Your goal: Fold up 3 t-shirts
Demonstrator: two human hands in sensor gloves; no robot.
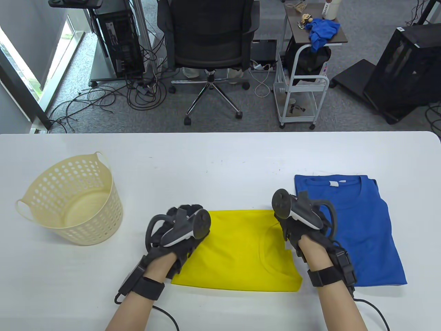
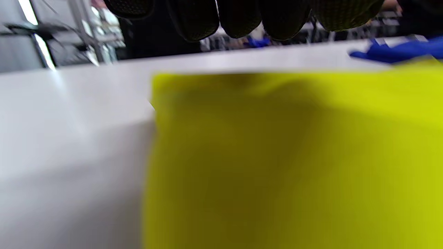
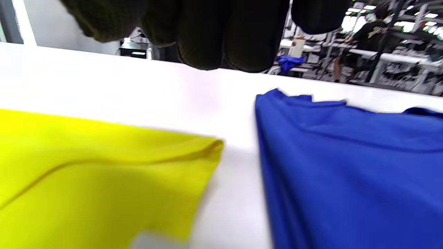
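Judging by the tabletop [image 1: 220, 155], the blue t-shirt [image 1: 358, 234] lies folded at right, the yellow t-shirt [image 1: 237, 251] lies part-folded between the left hand [image 1: 179, 231] and right hand [image 1: 303, 220], whose fingers hover unclenched, and no third shirt shows.

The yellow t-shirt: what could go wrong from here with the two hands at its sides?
1. The yellow t-shirt lies close beside the blue t-shirt; the right hand, which is over both, might drag the blue one out of its fold.
2. The yellow shirt's near edge looks slanted, so the next fold may come out crooked.
3. The left hand covers its corner.
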